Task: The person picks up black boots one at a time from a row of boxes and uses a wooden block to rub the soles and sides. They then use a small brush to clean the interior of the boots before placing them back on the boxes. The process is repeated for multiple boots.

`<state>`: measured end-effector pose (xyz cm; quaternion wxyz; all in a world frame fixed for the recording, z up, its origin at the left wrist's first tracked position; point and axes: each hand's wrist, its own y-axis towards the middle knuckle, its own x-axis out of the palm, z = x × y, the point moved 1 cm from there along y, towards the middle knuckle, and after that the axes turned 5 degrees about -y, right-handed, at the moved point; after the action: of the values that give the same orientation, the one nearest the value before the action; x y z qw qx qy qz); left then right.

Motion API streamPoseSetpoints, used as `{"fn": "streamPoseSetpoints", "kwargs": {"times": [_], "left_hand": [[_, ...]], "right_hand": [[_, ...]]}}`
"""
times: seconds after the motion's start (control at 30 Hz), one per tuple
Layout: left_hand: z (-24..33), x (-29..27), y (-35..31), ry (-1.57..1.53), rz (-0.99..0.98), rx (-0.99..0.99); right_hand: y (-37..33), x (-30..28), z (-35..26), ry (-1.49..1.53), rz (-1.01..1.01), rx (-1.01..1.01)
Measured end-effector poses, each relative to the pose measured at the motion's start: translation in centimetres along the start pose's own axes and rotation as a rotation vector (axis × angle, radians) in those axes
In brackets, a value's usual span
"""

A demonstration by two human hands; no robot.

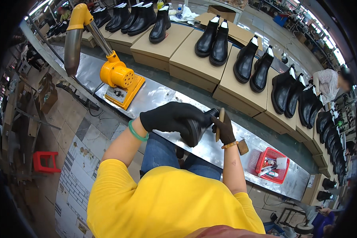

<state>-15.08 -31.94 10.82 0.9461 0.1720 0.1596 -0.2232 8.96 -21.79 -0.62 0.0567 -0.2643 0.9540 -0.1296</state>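
My left hand [171, 116], in a black knit glove with a green bangle above it, is closed around a black leather ankle boot [192, 134]. The boot is tilted over the front of the metal bench, its sole edge toward me. My right hand [226, 131], in a dark glove with a beaded bracelet, meets the boot's far right end. Its fingers are closed on a slim tan tool [220, 121] that looks like a wooden handle. A rough brown block [242, 147] sits beside the right wrist; what holds it there is hidden.
On the metal bench [162, 95] stands a yellow machine [117, 75] with a grey nozzle at left. A red plastic basket [282, 174] with tubes lies at right. Behind run cardboard boxes [194, 65] bearing black boots [248, 61]. A red stool [46, 162] is on the floor.
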Motion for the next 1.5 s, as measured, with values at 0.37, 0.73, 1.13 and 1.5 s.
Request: {"fn": "streamPoseSetpoints", "kwargs": {"times": [0.37, 0.73, 1.13, 1.5], "left_hand": [[-5.7, 4.3, -4.9, -0.588, 0.891, -0.092], [-6.4, 1.7, -7.5, -0.831, 0.737, -0.002], [-8.5, 1.2, -9.7, -0.334, 1.146, -0.249], [-15.4, 0.1, -11.7, -0.962, 1.094, -0.023]], "right_hand": [[-4.2, 1.8, -0.6, -0.005, 0.162, -0.122], [-10.0, 3.0, -3.1, -0.316, -0.235, -0.096], [-10.1, 6.1, -1.5, -0.301, -0.488, -0.194], [-8.6, 7.4, 2.2, -0.241, -0.239, 0.04]]}}
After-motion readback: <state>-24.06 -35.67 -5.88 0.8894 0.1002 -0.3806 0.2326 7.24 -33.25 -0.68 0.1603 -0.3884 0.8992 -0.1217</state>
